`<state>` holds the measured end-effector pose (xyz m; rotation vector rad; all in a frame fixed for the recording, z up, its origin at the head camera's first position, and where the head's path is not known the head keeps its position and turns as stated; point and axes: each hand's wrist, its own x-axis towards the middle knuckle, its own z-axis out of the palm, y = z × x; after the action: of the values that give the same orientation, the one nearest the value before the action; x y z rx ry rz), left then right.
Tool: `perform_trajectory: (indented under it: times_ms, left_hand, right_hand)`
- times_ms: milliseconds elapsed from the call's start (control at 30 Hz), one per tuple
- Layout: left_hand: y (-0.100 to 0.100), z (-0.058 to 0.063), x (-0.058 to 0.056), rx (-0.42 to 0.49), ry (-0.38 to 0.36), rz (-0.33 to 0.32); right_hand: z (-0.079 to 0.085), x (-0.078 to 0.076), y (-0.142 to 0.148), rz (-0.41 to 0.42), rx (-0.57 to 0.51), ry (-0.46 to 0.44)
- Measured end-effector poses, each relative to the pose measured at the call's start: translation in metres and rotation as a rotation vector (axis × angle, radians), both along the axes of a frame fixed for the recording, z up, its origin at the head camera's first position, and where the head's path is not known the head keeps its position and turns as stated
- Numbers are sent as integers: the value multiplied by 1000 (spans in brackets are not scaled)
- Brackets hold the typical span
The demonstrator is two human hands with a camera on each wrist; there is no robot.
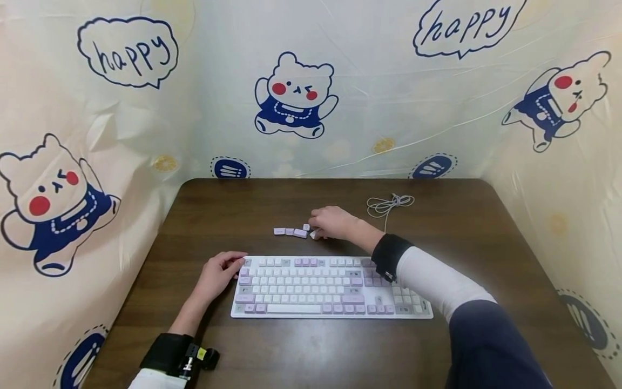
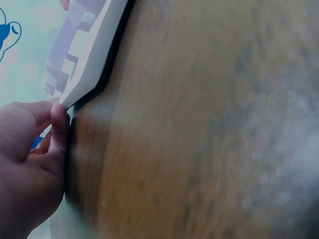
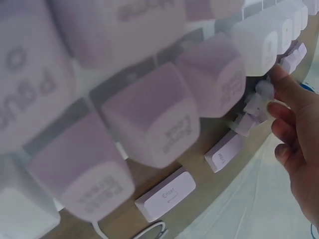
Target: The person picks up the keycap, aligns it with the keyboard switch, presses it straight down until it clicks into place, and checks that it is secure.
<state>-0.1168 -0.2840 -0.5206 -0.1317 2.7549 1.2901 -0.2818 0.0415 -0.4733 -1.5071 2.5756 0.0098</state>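
A white and lilac keyboard lies on the brown table. My left hand holds its far left corner; the left wrist view shows the thumb and fingers of that hand at the keyboard's edge. Beyond the keyboard, my right hand pinches a small pale keycap close to the tabletop. Loose lilac keycaps lie in a short row just left of it. In the right wrist view, an Enter keycap rests on the table near the keyboard's far side.
A coiled pale cable lies at the back right of the table. A printed curtain with bear drawings surrounds the back and sides. The right forearm crosses above the keyboard's right part.
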Motion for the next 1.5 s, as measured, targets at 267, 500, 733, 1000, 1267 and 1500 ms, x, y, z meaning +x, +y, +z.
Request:
perform_trajectory:
  times_ms: [267, 500, 733, 1000, 1267, 1500]
  left_hand:
    - [2, -2, 0, 3, -3, -11]
    - [1, -3, -3, -14, 6, -26]
    - [3, -2, -7, -22, 7, -38]
    - [5, -1, -6, -35, -6, -30]
    - [4, 1, -4, -53, -14, -24]
    - [5, 2, -3, -59, -35, -29]
  right_hand:
    - [8, 7, 12, -8, -121, -116]
    - [15, 19, 45, -22, -244, -153]
    - [18, 34, 88, -60, -281, -148]
    - [26, 65, 142, -187, -288, -173]
    - [33, 104, 180, -259, -289, -235]
    - [34, 132, 198, -283, -269, -241]
